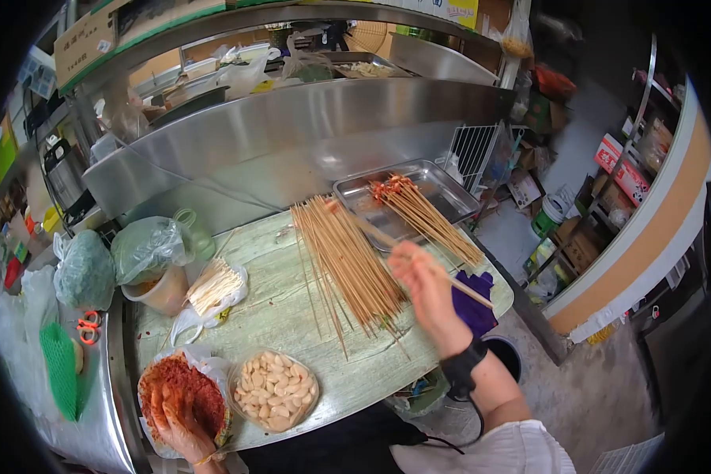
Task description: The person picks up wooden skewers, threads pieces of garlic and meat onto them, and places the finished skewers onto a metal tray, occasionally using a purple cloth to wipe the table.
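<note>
**A:** While the right hand [428,288] is raised above the table, what do its fingers do?

**B:** They pinch one thin bamboo skewer [371,229], which slants over the loose pile of bare bamboo skewers [347,261] with its far tip toward the tray. The hand is blurred, and a black band [460,365] circles the wrist.

**A:** And the left hand [180,423]?

**B:** It lies palm down with slack, spread fingers gripping nothing, pressed into the red minced mix [183,383] of a plastic-lined bowl [146,371] at the near left corner.

**A:** What about the other containers?

**B:** Just beside it is a clear round bowl [316,391] of pale peeled cloves [275,391]. At the far right is a shallow steel tray [442,186] with red-tipped loaded skewers [426,217] whose sticks overhang its near rim.

**A:** Is there room to move?

**B:** The pale green tabletop [276,308] is bare between bowls and pile. A purple cloth [474,308] lies at the right edge.
</note>
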`<move>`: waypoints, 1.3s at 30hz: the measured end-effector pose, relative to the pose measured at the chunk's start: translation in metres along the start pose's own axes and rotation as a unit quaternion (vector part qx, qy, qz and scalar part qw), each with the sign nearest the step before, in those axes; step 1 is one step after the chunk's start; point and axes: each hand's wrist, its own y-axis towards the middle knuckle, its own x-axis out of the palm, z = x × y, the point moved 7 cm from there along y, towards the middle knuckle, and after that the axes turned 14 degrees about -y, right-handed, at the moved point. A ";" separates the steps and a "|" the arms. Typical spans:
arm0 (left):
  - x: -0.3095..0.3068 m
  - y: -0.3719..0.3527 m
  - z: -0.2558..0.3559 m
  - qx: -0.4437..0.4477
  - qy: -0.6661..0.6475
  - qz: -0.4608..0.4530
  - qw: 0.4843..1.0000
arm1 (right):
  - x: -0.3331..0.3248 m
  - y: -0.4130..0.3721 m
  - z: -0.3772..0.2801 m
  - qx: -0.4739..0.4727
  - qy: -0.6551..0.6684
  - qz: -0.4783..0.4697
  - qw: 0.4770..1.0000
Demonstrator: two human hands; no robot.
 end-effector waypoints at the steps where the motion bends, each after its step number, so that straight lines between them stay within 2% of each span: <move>1: 0.000 -0.001 0.001 0.007 0.018 0.015 1.000 | -0.017 0.024 0.010 -0.005 0.017 0.016 1.000; 3: -0.002 -0.001 -0.001 0.010 0.028 0.017 0.999 | -0.038 0.069 0.035 -0.009 0.037 0.029 0.999; 5: -0.006 0.000 -0.003 0.013 0.037 0.018 0.999 | -0.056 0.101 0.061 0.039 0.068 0.105 0.991; 6: -0.009 0.001 -0.004 0.008 0.037 0.018 0.999 | -0.059 0.116 0.069 0.041 0.071 0.103 0.991; 8: -0.009 0.001 -0.004 0.005 0.039 0.021 0.999 | -0.073 0.139 0.081 0.031 0.096 0.171 0.980; 10: -0.005 0.000 -0.003 0.014 0.050 0.015 0.999 | -0.081 0.158 0.090 0.034 0.096 0.174 0.979; 12: -0.001 -0.002 -0.002 0.018 0.055 0.026 0.998 | -0.086 0.166 0.104 0.101 0.118 0.188 0.970; 14: 0.004 -0.003 0.001 0.022 0.060 0.042 0.997 | -0.091 0.169 0.108 0.101 0.113 0.172 0.973; 16: 0.012 -0.005 0.003 0.011 0.050 0.026 0.998 | -0.077 0.156 0.101 0.148 0.160 0.156 0.963; 18: 0.003 -0.003 0.001 0.012 0.059 0.032 0.998 | -0.054 0.133 0.097 0.210 0.128 0.127 0.961; 19: 0.001 -0.003 0.000 0.007 0.049 0.026 0.998 | -0.030 0.126 0.090 0.195 0.001 -0.006 0.981; 20: 0.001 -0.003 -0.001 0.003 0.036 0.017 0.999 | -0.006 0.117 0.087 0.168 -0.121 -0.139 0.968; 21: 0.001 -0.003 -0.001 -0.008 0.032 0.025 0.999 | 0.009 0.109 0.089 0.146 -0.203 -0.140 0.958; 22: 0.001 -0.004 0.000 -0.005 0.033 0.031 0.999 | 0.023 0.103 0.091 0.147 -0.203 -0.147 0.957; 23: 0.003 -0.005 0.000 -0.008 0.026 0.017 0.999 | 0.036 0.101 0.086 0.063 -0.445 -0.157 0.879; 24: 0.004 -0.004 0.000 -0.010 0.018 0.002 1.000 | 0.049 0.098 0.080 -0.029 -0.655 -0.153 0.740; 25: 0.002 -0.003 0.000 -0.007 0.016 0.008 1.000 | 0.057 0.097 0.084 -0.099 -0.737 -0.129 0.656; 29: 0.007 -0.004 0.002 -0.006 0.010 0.003 1.000 | 0.052 0.110 0.100 -0.046 -0.743 -0.118 0.658; 30: 0.005 -0.003 0.004 0.023 0.037 -0.001 0.999 | 0.051 0.111 0.096 -0.042 -0.736 -0.118 0.665; 32: -0.002 -0.004 0.001 0.000 0.017 0.022 1.000 | 0.041 0.123 0.107 -0.066 -0.723 -0.157 0.670; 33: -0.004 -0.003 0.000 0.008 0.050 0.017 0.999 | 0.032 0.127 0.112 -0.049 -0.687 -0.156 0.708; 34: -0.006 -0.002 0.002 0.018 0.082 0.014 0.996 | 0.031 0.115 0.100 0.010 -0.614 -0.158 0.773; 35: -0.005 -0.002 0.007 0.018 0.113 0.010 0.993 | 0.033 0.109 0.094 0.018 -0.576 -0.152 0.803; 36: -0.003 -0.004 0.009 0.021 0.103 0.011 0.994 | 0.025 0.127 0.113 -0.017 -0.639 -0.172 0.750; 38: -0.007 -0.003 -0.001 -0.016 0.026 0.001 1.000 | 0.019 0.134 0.118 -0.046 -0.676 -0.172 0.716; 39: -0.002 -0.004 0.001 -0.025 -0.008 -0.007 1.000 | 0.022 0.129 0.113 -0.022 -0.675 -0.176 0.716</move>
